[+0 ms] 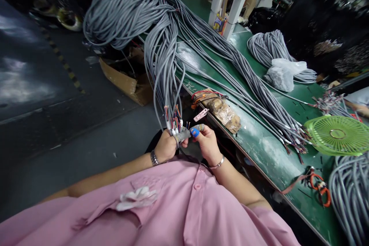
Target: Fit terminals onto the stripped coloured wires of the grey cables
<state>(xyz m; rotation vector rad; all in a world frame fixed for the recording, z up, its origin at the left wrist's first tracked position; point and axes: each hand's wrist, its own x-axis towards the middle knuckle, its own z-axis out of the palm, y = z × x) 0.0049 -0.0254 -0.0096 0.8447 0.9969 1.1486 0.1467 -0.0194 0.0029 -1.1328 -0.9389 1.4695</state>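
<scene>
My left hand [166, 147] is closed around the end of a grey cable, with grey wrapping on its thumb. Close beside it, my right hand [208, 144] is pinched, its thumb tip wrapped in blue and its forefinger in grey tape. Thin coloured wires [187, 125] stick up between the hands; the exact contact of the right fingertips is hidden. Just beyond my left hand hang several grey cable ends with stripped coloured wires [176, 117] and white collars. They run up to a large bundle of grey cables [123, 11] draped over the bench edge.
Along the green bench [268, 161] lie more grey cables [245, 65], a taped block [225, 113], a green fan [337, 133] and orange-handled scissors [319, 188]. A cardboard box [121, 80] stands on the floor to the left. Another person's arm [357, 107] shows at far right.
</scene>
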